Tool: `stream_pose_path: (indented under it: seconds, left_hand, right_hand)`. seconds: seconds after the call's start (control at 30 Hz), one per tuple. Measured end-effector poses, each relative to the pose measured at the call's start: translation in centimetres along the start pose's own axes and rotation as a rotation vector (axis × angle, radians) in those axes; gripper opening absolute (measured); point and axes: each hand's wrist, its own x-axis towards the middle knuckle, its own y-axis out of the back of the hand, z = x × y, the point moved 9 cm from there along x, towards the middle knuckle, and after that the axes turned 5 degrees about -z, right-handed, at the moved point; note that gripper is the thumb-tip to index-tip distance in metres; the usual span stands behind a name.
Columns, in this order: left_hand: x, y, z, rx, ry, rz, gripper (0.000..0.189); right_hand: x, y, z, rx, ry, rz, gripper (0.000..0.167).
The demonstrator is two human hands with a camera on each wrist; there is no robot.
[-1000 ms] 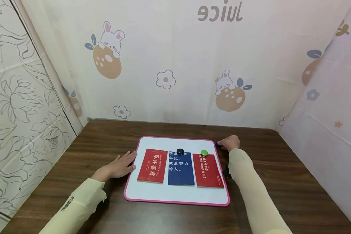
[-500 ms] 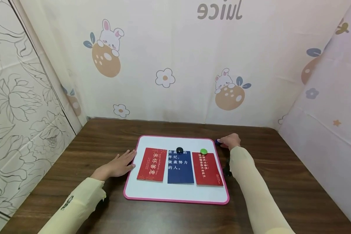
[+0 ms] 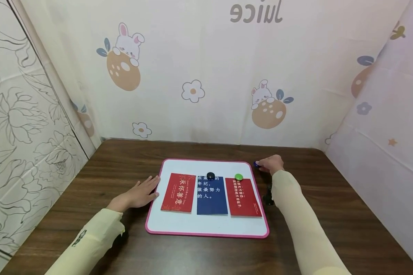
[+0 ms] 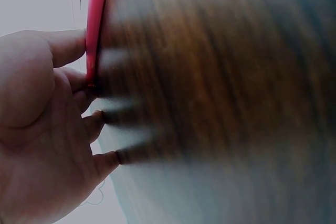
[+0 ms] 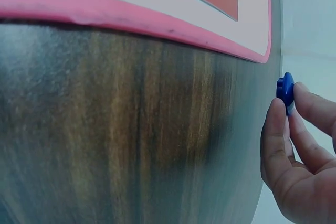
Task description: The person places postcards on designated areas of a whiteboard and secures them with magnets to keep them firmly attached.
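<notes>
My right hand [image 3: 273, 164] is just off the top right corner of a pink-rimmed whiteboard [image 3: 206, 225]. Thumb and fingertips pinch a round blue magnet [image 5: 286, 92], which the right wrist view shows edge-on, above the table. Spread fingers of my left hand [image 3: 137, 195] lie at the board's left edge; its thumb touches the pink rim [image 4: 94, 30] in the left wrist view. On the board lie a red card [image 3: 179, 193], a blue card [image 3: 212, 198] and another red card [image 3: 246, 198]. A black magnet [image 3: 210, 175] sits at the blue card's top, a green magnet [image 3: 239, 177] at the right card's.
The board lies flat on a dark wooden table [image 3: 334, 214]. Behind the table hangs a pale curtain [image 3: 220, 122] printed with rabbits and flowers. A dark object [image 3: 268, 195] shows beside my right wrist, too small to make out.
My right hand has moved slightly up and away from the board's corner with the blue magnet. The left hand stays in place, and the whole head view has shifted a little.
</notes>
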Motion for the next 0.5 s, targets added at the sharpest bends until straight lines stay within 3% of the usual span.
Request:
stream_pose_path:
  seconds: [0.5]
  left_hand:
    - [0.1, 0.1, -0.4, 0.001, 0.003, 0.006, 0.069]
  right_hand:
    - [-0.7, -1.4, -1.1, 0.045, 0.039, -0.066, 0.036]
